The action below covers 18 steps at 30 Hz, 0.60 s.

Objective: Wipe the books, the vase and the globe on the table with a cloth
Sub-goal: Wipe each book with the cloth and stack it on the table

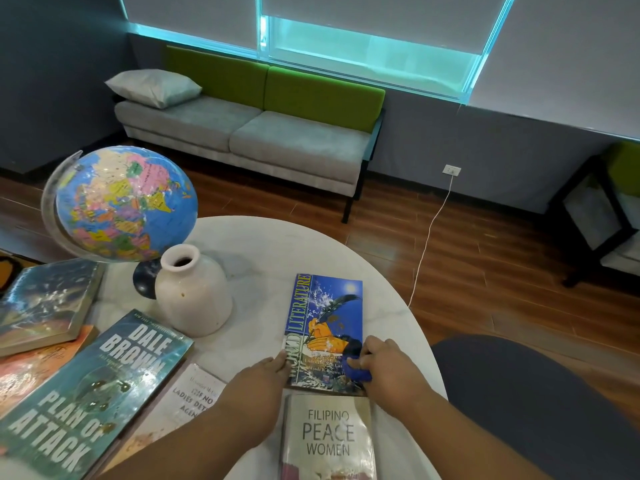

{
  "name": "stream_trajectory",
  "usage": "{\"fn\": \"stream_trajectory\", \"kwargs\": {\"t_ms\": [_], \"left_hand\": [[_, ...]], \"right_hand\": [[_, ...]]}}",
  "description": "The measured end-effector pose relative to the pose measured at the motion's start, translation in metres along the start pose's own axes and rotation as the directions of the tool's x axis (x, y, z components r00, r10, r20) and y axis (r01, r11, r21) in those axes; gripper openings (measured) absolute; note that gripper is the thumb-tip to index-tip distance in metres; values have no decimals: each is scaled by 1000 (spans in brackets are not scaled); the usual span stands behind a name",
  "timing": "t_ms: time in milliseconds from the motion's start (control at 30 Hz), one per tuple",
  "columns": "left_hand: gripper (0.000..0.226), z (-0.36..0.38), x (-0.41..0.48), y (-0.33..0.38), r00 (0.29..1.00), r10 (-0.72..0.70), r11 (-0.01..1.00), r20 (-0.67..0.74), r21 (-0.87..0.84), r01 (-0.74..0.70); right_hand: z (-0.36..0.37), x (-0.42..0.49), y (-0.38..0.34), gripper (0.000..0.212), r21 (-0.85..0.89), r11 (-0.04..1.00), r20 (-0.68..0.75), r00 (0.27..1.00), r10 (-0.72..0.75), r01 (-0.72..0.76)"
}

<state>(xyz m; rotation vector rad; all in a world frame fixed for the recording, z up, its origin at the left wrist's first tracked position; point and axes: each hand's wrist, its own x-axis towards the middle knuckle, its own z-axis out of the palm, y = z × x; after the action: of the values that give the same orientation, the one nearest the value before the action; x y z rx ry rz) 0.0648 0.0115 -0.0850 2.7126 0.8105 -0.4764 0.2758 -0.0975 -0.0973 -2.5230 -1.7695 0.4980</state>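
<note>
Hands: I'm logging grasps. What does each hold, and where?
The right hand grips a blue cloth against the World Literature book, at its near right corner. The left hand holds nothing; its fingers touch the book's left edge.

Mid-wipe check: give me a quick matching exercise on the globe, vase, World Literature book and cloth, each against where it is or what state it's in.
Things:
1. globe
2. vase
3. World Literature book
4. blue cloth

Places or states:
A. held under the right hand, on a book's cover
B. tilted on its stand, at the far left of the table
C. white, upright, next to the globe's dark base
D. lying flat, the left hand touching its left edge

Pairs: 1-B, 2-C, 3-D, 4-A
</note>
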Motion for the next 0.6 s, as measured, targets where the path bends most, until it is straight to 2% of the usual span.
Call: {"fn": "stream_trajectory", "kwargs": {"t_ms": [67, 200, 333, 467, 600], "left_hand": [[68, -1, 0, 1, 1000, 0, 1000, -1, 3, 0], [68, -2, 0, 2, 1000, -1, 1000, 4, -2, 1], [69, -2, -2, 1, 1000, 6, 1000, 1, -9, -6], [70, -2, -2, 2, 1000, -1, 1000, 1, -20, 1], [69, 0, 0, 0, 1000, -6, 1000, 3, -23, 6]], "right_hand": [[-2, 3, -2, 33, -13, 998, -21, 998, 61, -61], [0, 0, -14, 31, -38, 998, 52, 998, -44, 46], [-11, 3, -7, 30, -13, 997, 18, 997, 73, -73], [-4, 3, -18, 27, -40, 999, 77, 997, -17, 20], [-11, 8, -10, 30, 9, 990, 84, 986, 142, -143]]}}
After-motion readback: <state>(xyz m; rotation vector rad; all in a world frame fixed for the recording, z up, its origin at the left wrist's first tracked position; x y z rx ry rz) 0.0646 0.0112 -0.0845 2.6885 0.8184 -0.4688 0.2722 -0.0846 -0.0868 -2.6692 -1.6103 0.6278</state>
